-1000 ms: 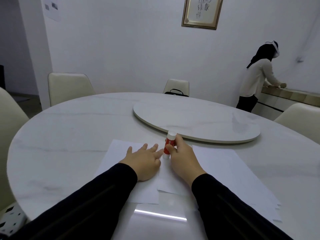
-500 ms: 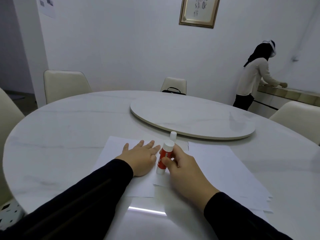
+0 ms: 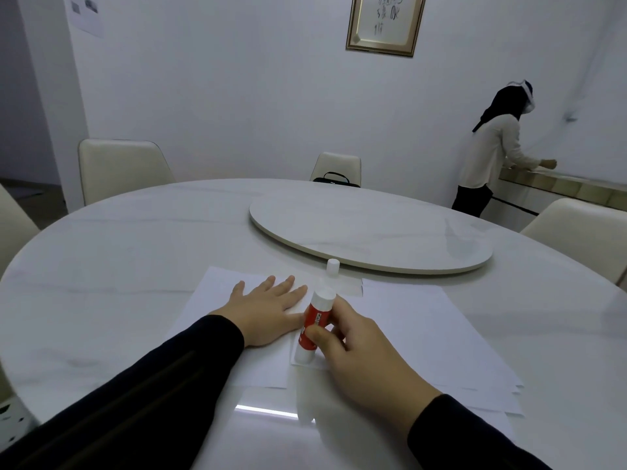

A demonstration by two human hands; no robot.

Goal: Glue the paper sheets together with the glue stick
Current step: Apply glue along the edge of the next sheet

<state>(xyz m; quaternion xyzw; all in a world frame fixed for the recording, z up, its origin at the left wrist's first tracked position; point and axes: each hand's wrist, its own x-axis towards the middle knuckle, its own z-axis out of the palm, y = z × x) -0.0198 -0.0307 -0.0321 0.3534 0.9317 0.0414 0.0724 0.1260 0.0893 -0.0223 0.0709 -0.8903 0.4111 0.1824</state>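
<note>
The left hand [image 3: 268, 310] lies flat, fingers straight, pinning the white paper sheet [image 3: 217, 300] to the round marble table [image 3: 118, 252]. Beside it, the right hand [image 3: 359, 351] grips the red-and-white glue stick [image 3: 314, 325], tip down on the sheet's edge. Best practice: steady pressure, even strokes, paper held firm.

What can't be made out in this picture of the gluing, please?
- Head view: the glue stick tip is hidden where it meets the paper, so glue contact can't be seen.
- The right hand covers the strip's near edge.
- The left hand hides the paper under it.
- The sheets' number is too fine to count.
- The frame is cut off at the top edge.
</note>
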